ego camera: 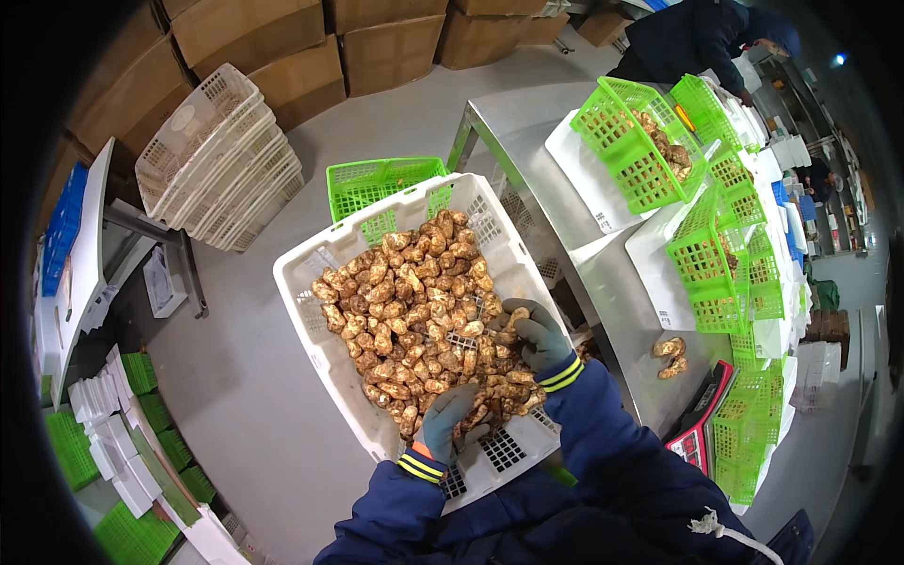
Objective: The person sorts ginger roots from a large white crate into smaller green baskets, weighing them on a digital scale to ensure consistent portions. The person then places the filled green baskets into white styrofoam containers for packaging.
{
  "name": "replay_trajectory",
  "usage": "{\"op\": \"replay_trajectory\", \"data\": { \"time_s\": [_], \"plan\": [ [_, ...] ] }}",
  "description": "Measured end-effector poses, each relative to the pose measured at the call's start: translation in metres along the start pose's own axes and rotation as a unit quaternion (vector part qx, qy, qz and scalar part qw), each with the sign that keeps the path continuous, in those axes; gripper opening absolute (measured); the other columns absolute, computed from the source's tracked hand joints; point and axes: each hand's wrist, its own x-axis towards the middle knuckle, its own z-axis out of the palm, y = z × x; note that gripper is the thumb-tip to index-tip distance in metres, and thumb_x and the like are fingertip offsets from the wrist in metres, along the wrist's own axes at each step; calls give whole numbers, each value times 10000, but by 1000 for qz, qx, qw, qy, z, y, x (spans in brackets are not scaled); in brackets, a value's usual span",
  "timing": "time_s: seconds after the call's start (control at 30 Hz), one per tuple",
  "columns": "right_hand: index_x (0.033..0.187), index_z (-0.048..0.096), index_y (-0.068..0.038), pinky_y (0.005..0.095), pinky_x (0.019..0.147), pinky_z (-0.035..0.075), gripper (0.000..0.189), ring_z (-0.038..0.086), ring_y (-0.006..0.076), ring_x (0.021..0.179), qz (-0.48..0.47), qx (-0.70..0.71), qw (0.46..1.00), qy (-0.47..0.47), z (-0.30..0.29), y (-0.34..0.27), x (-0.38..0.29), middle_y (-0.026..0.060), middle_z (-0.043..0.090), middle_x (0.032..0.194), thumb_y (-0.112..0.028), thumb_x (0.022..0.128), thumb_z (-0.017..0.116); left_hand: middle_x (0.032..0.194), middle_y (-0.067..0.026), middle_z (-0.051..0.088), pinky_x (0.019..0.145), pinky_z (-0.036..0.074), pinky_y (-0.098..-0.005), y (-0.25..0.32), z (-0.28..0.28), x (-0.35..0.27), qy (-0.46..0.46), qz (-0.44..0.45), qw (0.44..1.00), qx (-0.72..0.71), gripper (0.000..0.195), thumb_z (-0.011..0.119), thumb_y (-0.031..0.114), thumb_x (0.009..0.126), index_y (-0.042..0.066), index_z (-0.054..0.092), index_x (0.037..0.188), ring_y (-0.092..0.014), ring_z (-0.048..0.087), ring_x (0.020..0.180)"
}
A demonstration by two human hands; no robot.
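A large white plastic crate (pixel 319 353) stands before me, holding a heap of brown, knobbly root-like pieces (pixel 417 296). My right hand (pixel 540 335), in a grey glove, is at the crate's right side with its fingers closed on one brown piece (pixel 517 316). Low in the crate, my left hand (pixel 448 417), gloved as well, rests among the pieces with its fingers partly curled; whether it holds any cannot be told. Two or so similar pieces (pixel 671 347) lie on the steel table, to the right of the crate.
Green baskets (pixel 639 166) with brown pieces stand on the steel table (pixel 522 134), near a red scale (pixel 696 424). A green basket (pixel 385 169) sits behind the crate. White crates (pixel 212 162) are stacked at left, cardboard boxes (pixel 388 56) behind. A person (pixel 685 42) works at upper right.
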Motion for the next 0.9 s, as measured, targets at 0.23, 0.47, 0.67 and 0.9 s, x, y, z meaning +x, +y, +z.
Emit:
{"op": "replay_trajectory", "data": {
  "time_s": [0.23,0.47,0.67,0.9],
  "plan": [
    [1170,533,-9,419,827,512,470,635,341,979,22,-764,645,-10,14,30,6,199,649,1021,-323,843,660,1188,-112,591,911,512,-392,2,5,2,49,2,992,-116,370,504,352,958,115,525,1242,-254,584,1103],
    [1066,613,19,275,569,468,290,590,102,726,122,-241,961,54,7,24,-20,48,609,795,-172,854,663,1207,-147,578,892,512,-483,15,11,0,56,86,965,-240,451,436,442,971,104,495,1263,-304,581,1090],
    [1090,641,10,260,794,498,296,612,117,895,71,-296,949,-80,47,-2,-74,78,666,987,-189,871,647,1142,-100,570,917,490,-493,26,22,-2,-53,100,954,-277,389,438,414,977,142,487,1250,-257,571,1056],
    [1100,643,-13,354,698,524,276,658,228,824,-204,-599,774,23,1,25,-22,152,673,932,-121,846,639,1281,-125,540,816,553,-483,13,17,-6,-48,107,960,-255,419,456,341,986,159,425,1362,-315,595,1080]
  ]
}}
